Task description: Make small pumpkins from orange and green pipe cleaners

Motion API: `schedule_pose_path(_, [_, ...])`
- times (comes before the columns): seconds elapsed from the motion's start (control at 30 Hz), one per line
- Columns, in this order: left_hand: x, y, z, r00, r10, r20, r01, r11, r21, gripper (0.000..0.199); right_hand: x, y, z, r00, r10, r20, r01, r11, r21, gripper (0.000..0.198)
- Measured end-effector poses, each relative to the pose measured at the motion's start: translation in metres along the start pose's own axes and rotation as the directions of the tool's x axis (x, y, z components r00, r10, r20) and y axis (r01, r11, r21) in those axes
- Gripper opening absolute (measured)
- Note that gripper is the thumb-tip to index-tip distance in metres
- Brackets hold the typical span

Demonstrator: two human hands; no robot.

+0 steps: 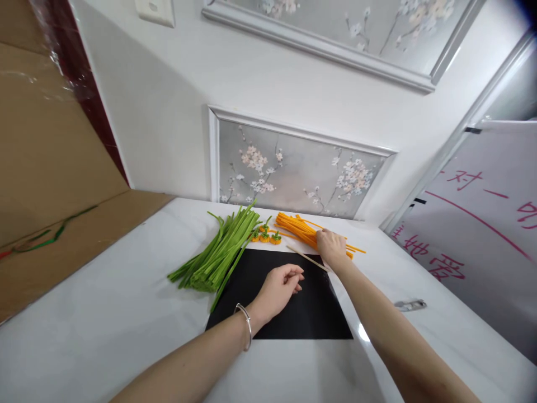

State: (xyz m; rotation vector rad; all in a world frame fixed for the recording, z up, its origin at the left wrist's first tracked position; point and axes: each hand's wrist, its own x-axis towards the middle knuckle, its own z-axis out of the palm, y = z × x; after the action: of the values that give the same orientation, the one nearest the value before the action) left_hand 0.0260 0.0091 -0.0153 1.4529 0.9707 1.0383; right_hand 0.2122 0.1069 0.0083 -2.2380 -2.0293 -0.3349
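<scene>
Right grip [331, 246] on orange stems [294, 226]; left grip [280, 288] over mat [323, 316]

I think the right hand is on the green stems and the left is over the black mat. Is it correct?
Not green: in the head view, the right hand is on the orange stems. The left hand is over the black mat.

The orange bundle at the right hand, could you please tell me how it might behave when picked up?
The orange bundle is probably light, being many thin strands. They lie mostly straight, so they seem fairly stiff. Some stray from the rest, so a few might slip loose.
</scene>
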Motion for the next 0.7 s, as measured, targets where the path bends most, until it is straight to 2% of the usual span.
schedule_pose_path(0.2, [0.000, -0.002, 0.000, 1.000, 0.001, 0.005, -0.001, 1.000, -0.006, 0.021, -0.005, -0.001, -0.002, 0.998, -0.004, -0.066, 0.002, 1.000, -0.017, 0.030])
schedule_pose_path(0.3, [0.001, -0.003, 0.001, 1.000, 0.000, 0.002, 0.000, 1.000, -0.016, 0.020, -0.007, -0.001, -0.004, 0.993, 0.004, -0.118, -0.002, 1.000, 0.013, 0.021])
schedule_pose_path(0.37, [0.001, -0.003, 0.001, 1.000, -0.003, 0.000, 0.003, 1.000, -0.023, 0.020, -0.008, 0.000, -0.007, 0.989, 0.007, -0.149, 0.001, 0.999, 0.051, 0.023])
schedule_pose_path(0.57, [0.002, -0.002, 0.000, 1.000, -0.020, -0.003, 0.020, 0.998, -0.066, 0.018, -0.006, 0.003, -0.017, 0.979, 0.057, -0.193, -0.005, 0.966, 0.257, 0.021])
schedule_pose_path(0.7, [0.000, -0.001, 0.000, 0.998, -0.058, -0.023, 0.054, 0.988, -0.142, 0.015, -0.014, 0.007, -0.029, 0.978, 0.123, -0.171, -0.028, 0.881, 0.472, 0.021])
